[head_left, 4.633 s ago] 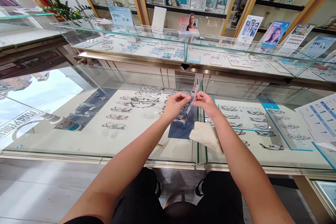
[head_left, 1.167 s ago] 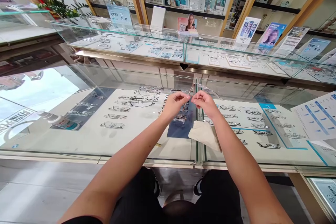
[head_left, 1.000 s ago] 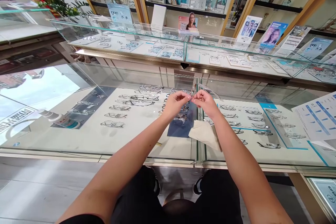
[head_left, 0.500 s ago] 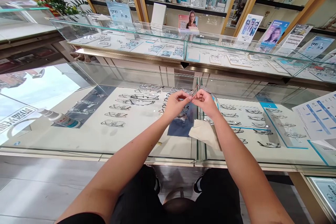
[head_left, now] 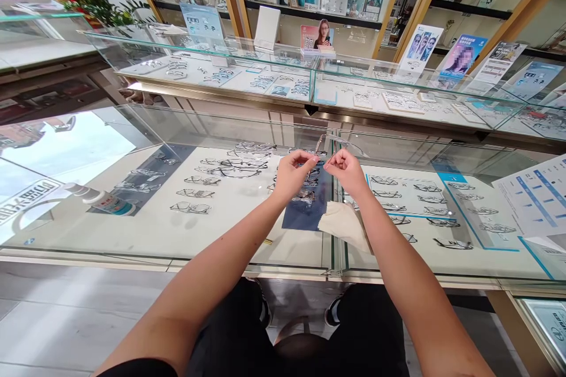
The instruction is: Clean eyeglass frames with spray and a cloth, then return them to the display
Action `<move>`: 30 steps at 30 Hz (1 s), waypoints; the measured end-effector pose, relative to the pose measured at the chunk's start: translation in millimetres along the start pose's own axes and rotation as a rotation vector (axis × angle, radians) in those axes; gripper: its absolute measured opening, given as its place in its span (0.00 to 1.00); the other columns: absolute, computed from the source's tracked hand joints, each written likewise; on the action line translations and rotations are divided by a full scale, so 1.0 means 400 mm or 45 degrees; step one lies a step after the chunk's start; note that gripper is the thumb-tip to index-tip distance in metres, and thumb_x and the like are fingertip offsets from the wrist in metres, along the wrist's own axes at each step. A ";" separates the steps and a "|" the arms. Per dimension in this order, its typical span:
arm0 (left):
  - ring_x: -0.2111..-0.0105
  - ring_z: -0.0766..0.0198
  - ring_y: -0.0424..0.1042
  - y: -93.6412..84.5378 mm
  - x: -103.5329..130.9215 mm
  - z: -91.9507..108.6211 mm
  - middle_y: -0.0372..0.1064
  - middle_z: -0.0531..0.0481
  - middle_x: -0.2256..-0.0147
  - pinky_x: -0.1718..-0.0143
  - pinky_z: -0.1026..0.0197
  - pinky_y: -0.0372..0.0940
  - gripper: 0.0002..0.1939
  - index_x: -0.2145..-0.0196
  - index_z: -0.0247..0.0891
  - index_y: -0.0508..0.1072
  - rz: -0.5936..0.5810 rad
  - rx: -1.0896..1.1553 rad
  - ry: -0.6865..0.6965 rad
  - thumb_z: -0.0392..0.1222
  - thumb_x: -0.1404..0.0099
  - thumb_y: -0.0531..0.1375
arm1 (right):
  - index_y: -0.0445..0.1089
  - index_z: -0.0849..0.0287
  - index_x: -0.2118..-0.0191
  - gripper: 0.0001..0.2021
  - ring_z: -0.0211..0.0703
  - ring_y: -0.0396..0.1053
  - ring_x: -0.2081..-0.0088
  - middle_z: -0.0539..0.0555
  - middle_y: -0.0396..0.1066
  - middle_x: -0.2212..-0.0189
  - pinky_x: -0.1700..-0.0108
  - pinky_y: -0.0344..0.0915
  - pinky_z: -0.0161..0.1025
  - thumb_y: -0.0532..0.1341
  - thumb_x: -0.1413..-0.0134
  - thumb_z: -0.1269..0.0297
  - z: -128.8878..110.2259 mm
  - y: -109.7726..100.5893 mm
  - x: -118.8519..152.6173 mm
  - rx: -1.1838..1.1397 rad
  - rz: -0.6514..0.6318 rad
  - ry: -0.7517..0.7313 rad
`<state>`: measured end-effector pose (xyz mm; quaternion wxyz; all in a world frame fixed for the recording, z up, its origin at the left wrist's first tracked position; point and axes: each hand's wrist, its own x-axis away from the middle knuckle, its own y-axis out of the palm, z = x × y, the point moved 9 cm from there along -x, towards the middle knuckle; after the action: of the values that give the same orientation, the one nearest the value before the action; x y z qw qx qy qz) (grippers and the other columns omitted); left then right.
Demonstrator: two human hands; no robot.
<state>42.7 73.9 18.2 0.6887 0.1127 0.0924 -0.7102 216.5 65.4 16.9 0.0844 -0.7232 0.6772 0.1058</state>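
Hands have drawn slightly apart since the earlier frame, left hand and right hand each with fingertips pinched on thin-framed eyeglasses. Eyeglasses are up between both hands, above glass display counter; exact contact spots too small to tell. Beige cloth lies on counter by right forearm, spray bottle well off to left.

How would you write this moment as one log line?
left hand: pinching thin glasses | right hand: pinching same glasses | cloth: on glass counter, by right forearm | spray bottle: on glass counter, left side
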 end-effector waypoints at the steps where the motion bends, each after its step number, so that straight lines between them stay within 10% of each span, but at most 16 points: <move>1: 0.63 0.59 0.75 -0.003 0.000 0.000 0.79 0.47 0.64 0.58 0.56 0.69 0.18 0.67 0.40 0.81 0.011 0.005 0.002 0.58 0.41 0.73 | 0.55 0.50 0.69 0.23 0.46 0.71 0.63 0.47 0.72 0.70 0.57 0.65 0.45 0.74 0.52 0.57 0.002 -0.005 -0.001 0.005 0.022 0.003; 17: 0.61 0.58 0.76 -0.016 0.001 -0.009 0.78 0.48 0.64 0.53 0.53 0.70 0.20 0.67 0.40 0.78 0.100 0.111 -0.028 0.57 0.44 0.75 | 0.52 0.50 0.70 0.20 0.39 0.55 0.73 0.46 0.72 0.72 0.66 0.55 0.40 0.68 0.53 0.61 0.023 -0.097 0.003 0.215 0.424 0.044; 25: 0.61 0.59 0.75 -0.042 -0.004 -0.009 0.77 0.48 0.64 0.55 0.55 0.69 0.19 0.66 0.40 0.78 0.221 0.113 0.020 0.57 0.43 0.74 | 0.51 0.50 0.71 0.19 0.42 0.64 0.68 0.46 0.70 0.73 0.62 0.58 0.41 0.67 0.55 0.64 0.046 -0.129 0.017 0.216 0.580 0.224; 30: 0.62 0.60 0.74 -0.047 -0.005 -0.005 0.77 0.48 0.64 0.56 0.56 0.68 0.18 0.66 0.40 0.79 0.233 0.085 0.022 0.56 0.42 0.74 | 0.55 0.50 0.69 0.14 0.41 0.60 0.70 0.47 0.68 0.70 0.64 0.58 0.41 0.65 0.51 0.64 -0.018 -0.120 0.018 0.187 0.573 -0.017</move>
<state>23.9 77.1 16.4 0.7457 0.1497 0.0639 -0.6461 265.1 60.1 20.8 0.1156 -0.5452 0.8267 0.0770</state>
